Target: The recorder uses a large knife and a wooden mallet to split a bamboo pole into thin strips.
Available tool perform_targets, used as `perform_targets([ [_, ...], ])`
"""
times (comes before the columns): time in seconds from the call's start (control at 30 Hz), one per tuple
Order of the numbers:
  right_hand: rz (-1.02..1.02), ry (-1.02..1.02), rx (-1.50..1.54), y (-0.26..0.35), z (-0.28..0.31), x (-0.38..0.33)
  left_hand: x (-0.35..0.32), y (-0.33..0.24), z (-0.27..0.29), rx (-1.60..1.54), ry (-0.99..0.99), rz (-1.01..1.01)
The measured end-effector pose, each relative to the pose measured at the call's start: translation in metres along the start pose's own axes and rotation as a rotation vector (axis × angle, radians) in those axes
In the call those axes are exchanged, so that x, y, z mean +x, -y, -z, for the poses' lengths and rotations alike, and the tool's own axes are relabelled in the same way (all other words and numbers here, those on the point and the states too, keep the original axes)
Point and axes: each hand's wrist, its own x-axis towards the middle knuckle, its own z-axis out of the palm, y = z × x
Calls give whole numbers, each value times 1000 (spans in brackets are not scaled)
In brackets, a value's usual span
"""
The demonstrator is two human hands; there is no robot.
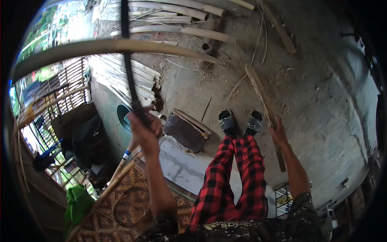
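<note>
My left hand [147,131] is closed around the lower end of a long, narrow dark bar [128,60], which rises past the upper edge of the view. Whether it is a blade or a strip of wood I cannot make out. At the right, my right hand [279,133] grips a long, rough wooden slat [258,86] partway along its length. The slat slants from the upper left to below the hand. A thick, pale bamboo pole [100,47] crosses the upper left, overlapped by the dark bar.
Split bamboo lengths [125,76] lie stacked on the concrete floor, with more bamboo poles [173,8] beyond. A dark block [183,131] sits left of my sandalled feet [226,120]. Nearby are a teal bucket [124,117], a woven mat [133,193] and loose wood shavings [238,88].
</note>
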Motion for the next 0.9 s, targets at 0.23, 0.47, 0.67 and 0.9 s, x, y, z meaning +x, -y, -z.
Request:
perform_targets([
  [0.23,475,-111,70,196,152,-125,2,-11,-15,16,207,13],
  [0.47,1204,-622,-37,442,237,-169,-9,-6,-10,230,209,-156],
  [0.67,618,-82,-605,413,204,-140,-24,-6,-12,372,233,-231],
  [0.9,1208,-416,-313,456,213,-167,-26,2,11,422,234,-199],
])
